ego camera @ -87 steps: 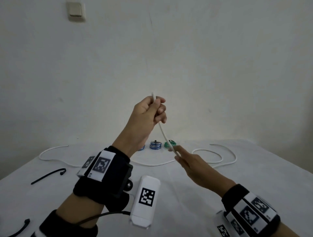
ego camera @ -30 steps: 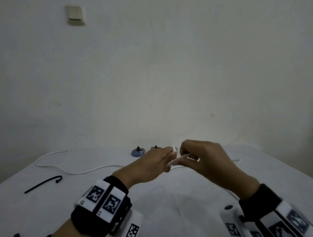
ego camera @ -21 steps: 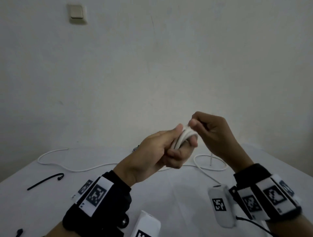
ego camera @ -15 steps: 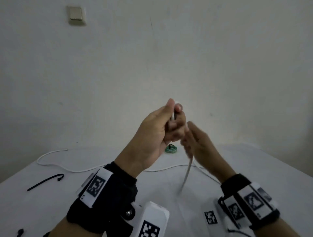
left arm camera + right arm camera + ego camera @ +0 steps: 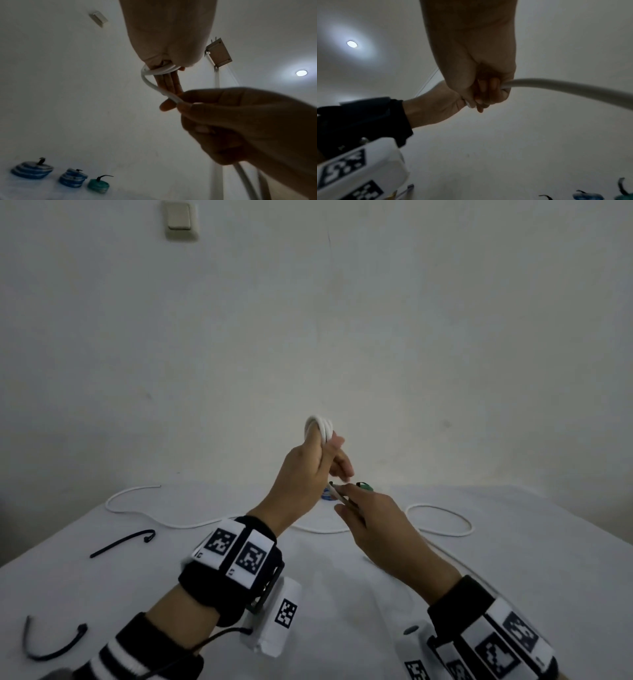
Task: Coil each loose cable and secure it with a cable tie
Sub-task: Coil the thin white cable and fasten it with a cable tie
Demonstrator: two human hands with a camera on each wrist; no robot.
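Note:
My left hand (image 5: 325,453) is raised above the table with several turns of the white cable (image 5: 320,428) wound round its fingers and the thumb pressed on them. In the left wrist view the turns (image 5: 159,70) sit at the base of the straight fingers (image 5: 169,82). Just below and to the right, my right hand (image 5: 346,499) pinches the cable's free run (image 5: 171,97). Its fingers (image 5: 488,94) curl round the cable (image 5: 573,88). The rest of the cable (image 5: 442,522) trails in a loop over the table, and its far end (image 5: 137,494) lies at the left.
Two black cable ties lie on the white table (image 5: 513,542), one (image 5: 120,544) at mid left and one (image 5: 51,645) at the near left. Tied blue coils (image 5: 32,170) (image 5: 73,180) and a green coil (image 5: 98,187) stand at the back by the wall.
Another turn of cable has gone round my left hand's fingers. My right hand has dropped lower and a little right along the cable, and less loose cable lies on the table.

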